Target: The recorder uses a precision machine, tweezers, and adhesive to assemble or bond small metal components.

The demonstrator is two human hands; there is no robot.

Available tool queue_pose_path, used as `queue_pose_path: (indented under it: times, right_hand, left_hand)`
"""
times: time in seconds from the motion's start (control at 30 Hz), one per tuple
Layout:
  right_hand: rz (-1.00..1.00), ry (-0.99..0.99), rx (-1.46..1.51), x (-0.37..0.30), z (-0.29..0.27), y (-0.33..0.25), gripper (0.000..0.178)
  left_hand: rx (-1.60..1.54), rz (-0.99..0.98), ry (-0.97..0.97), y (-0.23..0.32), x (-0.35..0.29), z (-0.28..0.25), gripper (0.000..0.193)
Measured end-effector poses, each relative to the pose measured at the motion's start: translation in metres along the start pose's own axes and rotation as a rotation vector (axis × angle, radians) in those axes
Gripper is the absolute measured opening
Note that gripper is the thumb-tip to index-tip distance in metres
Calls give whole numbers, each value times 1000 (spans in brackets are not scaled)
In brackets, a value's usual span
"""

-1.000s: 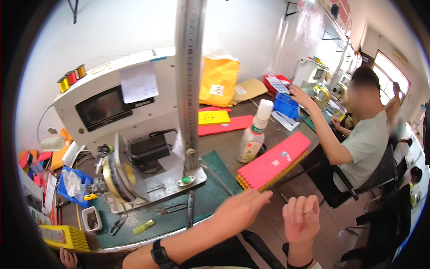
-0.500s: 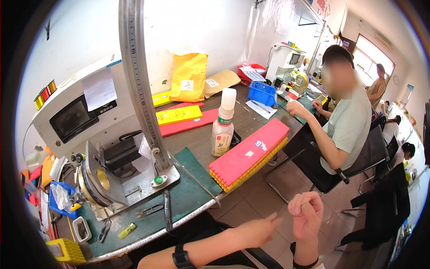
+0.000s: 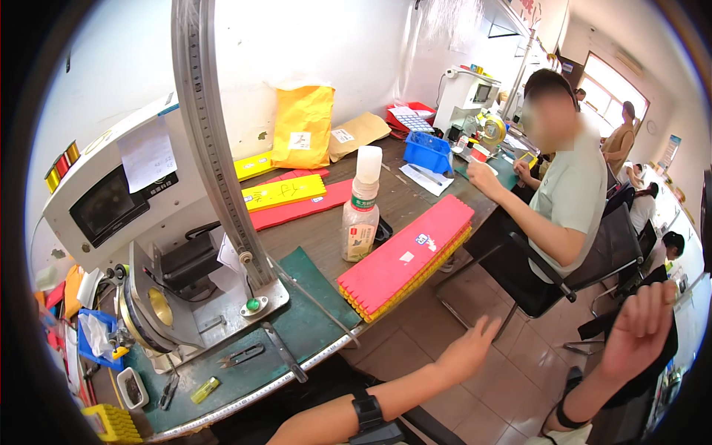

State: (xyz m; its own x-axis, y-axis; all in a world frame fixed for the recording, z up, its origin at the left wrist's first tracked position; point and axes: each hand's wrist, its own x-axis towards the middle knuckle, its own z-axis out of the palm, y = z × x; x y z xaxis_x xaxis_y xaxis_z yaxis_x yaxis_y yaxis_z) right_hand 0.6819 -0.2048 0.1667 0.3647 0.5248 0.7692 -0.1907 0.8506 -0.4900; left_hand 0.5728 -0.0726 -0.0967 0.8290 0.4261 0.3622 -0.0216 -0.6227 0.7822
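Observation:
My left hand (image 3: 467, 351) reaches out over the tiled floor off the bench's front edge, its fingers stretched out and nothing seen in them. A black band circles that forearm. Raised at the far right is my right hand (image 3: 638, 330), fingers curled in toward the thumb; whatever they may hold is too small or hidden to make out. A stack of red and yellow notched boards (image 3: 406, 256) at the bench edge is the thing nearest my left hand, though apart from it. Behind the stack stands a plastic bottle (image 3: 361, 222) with a white cap.
A white machine (image 3: 104, 200) with a screen and a round wheel stands left, beside a metal post (image 3: 211, 133). Snips (image 3: 242, 355), a dark bar-shaped tool (image 3: 285, 353) and a yellow-green cutter (image 3: 205, 389) lie on the green mat (image 3: 311, 319). A co-worker (image 3: 567, 185) sits at right.
My right hand has moved right and up, away from my left. My left hand has shifted right and risen a little, its fingers now more spread. The view has turned slightly.

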Motion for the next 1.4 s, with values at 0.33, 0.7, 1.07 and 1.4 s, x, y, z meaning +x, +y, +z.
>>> queue_pose_path:
  times: [0.33,0.7,1.07,1.4]
  right_hand:
    - [90,220,-116,-33,-47,26,17]
    - [424,197,-661,-90,-55,164,9]
    - [437,177,-614,-40,-46,243,10]
    - [371,81,-908,-32,-73,277,12]
  left_hand:
    - [191,-78,-835,-12,-42,36,43]
    - [243,87,10,55,19,-180,17]
    - [328,231,-7,19,80,-241,18]
    - [304,191,-39,-4,114,-241,17]
